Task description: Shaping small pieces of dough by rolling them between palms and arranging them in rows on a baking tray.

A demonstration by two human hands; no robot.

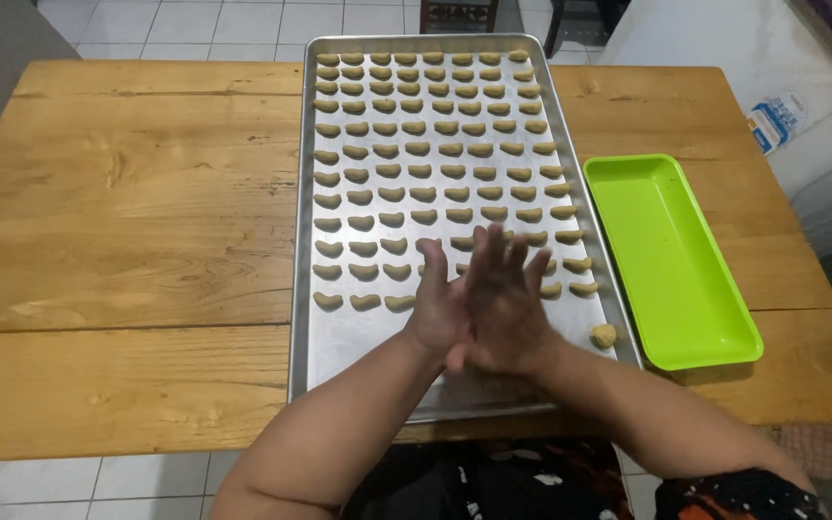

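Observation:
A long metal baking tray (358, 351) lies on a wooden table (137, 212), filled with rows of several small crescent-shaped dough pieces (419, 148). My left hand (435, 303) and my right hand (507, 299) are pressed palm to palm above the tray's near end, fingers pointing away from me. Whatever lies between the palms is hidden. A small lump of dough (603, 335) rests at the tray's near right corner, just right of my right hand.
An empty bright green rectangular tray (671, 260) sits on the table right of the metal tray. White tiled floor shows beyond the table's far edge, with a white surface carrying a blue and white packet (778, 119) at the right.

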